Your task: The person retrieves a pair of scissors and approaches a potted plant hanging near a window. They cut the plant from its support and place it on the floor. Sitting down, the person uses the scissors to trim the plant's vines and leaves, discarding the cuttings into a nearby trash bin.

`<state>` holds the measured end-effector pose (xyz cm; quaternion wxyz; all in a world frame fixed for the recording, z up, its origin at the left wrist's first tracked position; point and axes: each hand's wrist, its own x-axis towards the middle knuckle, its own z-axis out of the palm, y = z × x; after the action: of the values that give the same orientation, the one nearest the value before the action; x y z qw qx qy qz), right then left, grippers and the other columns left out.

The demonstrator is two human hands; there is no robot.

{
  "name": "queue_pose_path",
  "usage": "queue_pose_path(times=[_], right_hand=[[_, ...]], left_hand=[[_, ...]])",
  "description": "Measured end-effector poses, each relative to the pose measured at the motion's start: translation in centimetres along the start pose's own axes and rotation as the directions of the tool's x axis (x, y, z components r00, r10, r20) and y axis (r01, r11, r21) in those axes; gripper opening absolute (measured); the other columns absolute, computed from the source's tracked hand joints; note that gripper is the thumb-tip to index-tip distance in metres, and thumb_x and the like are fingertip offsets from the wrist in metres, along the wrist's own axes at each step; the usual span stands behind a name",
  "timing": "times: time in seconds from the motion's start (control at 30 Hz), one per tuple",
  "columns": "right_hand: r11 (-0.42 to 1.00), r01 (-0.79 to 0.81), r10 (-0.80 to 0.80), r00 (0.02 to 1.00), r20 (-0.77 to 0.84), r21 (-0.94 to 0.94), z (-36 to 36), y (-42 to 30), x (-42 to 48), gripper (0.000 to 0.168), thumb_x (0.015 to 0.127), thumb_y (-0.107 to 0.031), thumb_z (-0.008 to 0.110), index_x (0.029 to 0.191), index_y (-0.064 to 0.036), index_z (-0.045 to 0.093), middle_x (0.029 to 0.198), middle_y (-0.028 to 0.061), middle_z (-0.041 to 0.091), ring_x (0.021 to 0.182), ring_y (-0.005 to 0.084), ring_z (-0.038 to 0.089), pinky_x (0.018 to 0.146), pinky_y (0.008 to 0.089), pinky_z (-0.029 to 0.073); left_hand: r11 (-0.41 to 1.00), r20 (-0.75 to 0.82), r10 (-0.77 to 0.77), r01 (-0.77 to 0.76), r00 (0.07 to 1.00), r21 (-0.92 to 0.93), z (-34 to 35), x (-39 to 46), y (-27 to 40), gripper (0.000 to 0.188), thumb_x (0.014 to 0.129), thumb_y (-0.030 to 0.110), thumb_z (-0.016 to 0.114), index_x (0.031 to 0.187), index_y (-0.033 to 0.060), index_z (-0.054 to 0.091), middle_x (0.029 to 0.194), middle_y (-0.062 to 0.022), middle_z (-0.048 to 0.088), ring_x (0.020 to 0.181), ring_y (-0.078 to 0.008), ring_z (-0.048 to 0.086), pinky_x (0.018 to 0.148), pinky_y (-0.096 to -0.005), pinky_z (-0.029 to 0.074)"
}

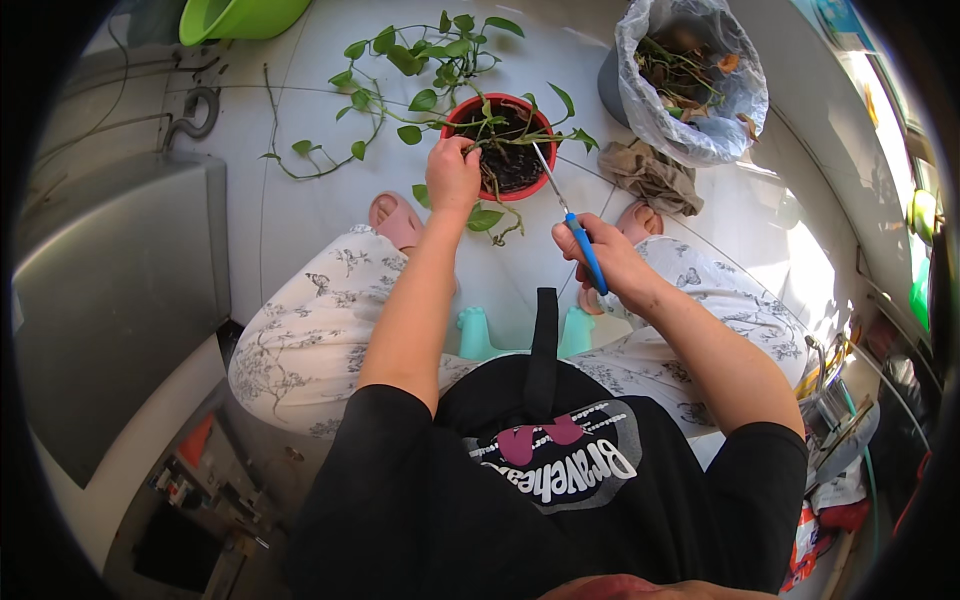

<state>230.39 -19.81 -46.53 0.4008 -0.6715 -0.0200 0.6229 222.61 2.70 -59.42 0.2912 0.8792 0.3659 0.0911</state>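
A trailing green vine plant (457, 56) grows in a round red pot (512, 196) of dark soil (517, 166) on the floor. At the pot's left rim, my left hand (454, 174) has its fingertips closed on a stem of the plant. My right hand (606, 259), to the lower right of the pot, holds blue-handled scissors (583, 247). Their blades point up and left, with the tips at the stems over the pot's right side; whether they touch a stem cannot be told. Several vines spread over the tiles to the left, and a few leaves hang below the pot.
A grey bin (613, 88) with a clear plastic liner (712, 146) holds plant scraps at the upper right. A crumpled brown cloth (651, 174) lies below it. A green basin (232, 19) is at the upper left, a grey metal cabinet (127, 292) at the left, and a mint-green stool (476, 334) beneath me.
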Motion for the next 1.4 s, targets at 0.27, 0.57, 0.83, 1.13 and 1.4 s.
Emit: queue_pose_path(times=[0.27, 0.57, 0.83, 1.13, 1.4], right_hand=[[1.000, 0.017, -0.017, 1.000, 0.002, -0.010, -0.1, 0.1, -0.1, 0.059, 0.080, -0.059, 0.057, 0.096, -0.003, 0.051, 0.075, 0.0023, 0.047, 0.061, 0.0105, 0.048, 0.054, 0.0251, 0.041], [0.998, 0.064, -0.064, 0.997, -0.034, -0.018, 0.0, 0.2, 0.0, 0.060, 0.080, -0.055, 0.059, 0.099, 0.002, 0.052, 0.069, 0.0067, 0.052, 0.059, 0.0134, 0.052, 0.050, 0.0267, 0.042], [0.997, 0.070, -0.071, 0.997, -0.035, -0.015, -0.1, 0.5, -0.1, 0.060, 0.080, -0.055, 0.059, 0.100, 0.002, 0.052, 0.070, 0.0066, 0.052, 0.061, 0.0137, 0.052, 0.052, 0.0269, 0.042], [0.991, 0.126, -0.128, 0.990, -0.053, -0.042, -0.2, 0.8, 0.1, 0.060, 0.080, -0.055, 0.058, 0.097, 0.002, 0.053, 0.073, 0.0086, 0.054, 0.062, 0.0142, 0.053, 0.053, 0.0275, 0.043], [0.998, 0.052, -0.051, 0.999, -0.017, 0.046, -0.7, 0.5, -0.2, 0.054, 0.081, -0.055, 0.058, 0.099, -0.006, 0.051, 0.078, 0.0018, 0.048, 0.061, 0.0106, 0.050, 0.052, 0.0241, 0.041]], left_hand=[[0.922, 0.061, -0.171, 0.182, 0.983, -0.342, -1.0, 0.3, 0.5, 0.019, 0.076, 0.010, 0.068, 0.092, 0.0013, 0.063, 0.078, -0.0069, 0.065, 0.068, -0.0120, 0.059, 0.063, -0.0249, 0.047], [0.969, 0.052, 0.123, -0.109, 0.991, -0.223, -1.4, -0.3, -0.2, 0.021, 0.073, 0.004, 0.066, 0.093, 0.0094, 0.066, 0.088, -0.0059, 0.058, 0.069, -0.0199, 0.056, 0.063, -0.0294, 0.047], [0.972, -0.184, 0.231, -0.233, 0.955, 0.012, -1.8, -0.8, -0.1, 0.012, 0.071, 0.007, 0.069, 0.083, 0.0083, 0.068, 0.104, -0.0067, 0.057, 0.074, -0.0189, 0.055, 0.073, -0.0314, 0.045], [0.901, 0.064, -0.038, 0.062, 0.997, -0.430, -3.2, -1.2, 1.0, 0.013, 0.073, 0.004, 0.066, 0.086, 0.0042, 0.064, 0.081, -0.0064, 0.061, 0.078, -0.0193, 0.055, 0.071, -0.0305, 0.045], [0.900, 0.272, 0.410, -0.435, 0.870, 0.034, -2.2, -1.6, 2.3, 0.017, 0.074, 0.001, 0.056, 0.089, 0.0077, 0.062, 0.084, -0.0083, 0.053, 0.087, -0.0280, 0.055, 0.073, -0.0389, 0.047]])
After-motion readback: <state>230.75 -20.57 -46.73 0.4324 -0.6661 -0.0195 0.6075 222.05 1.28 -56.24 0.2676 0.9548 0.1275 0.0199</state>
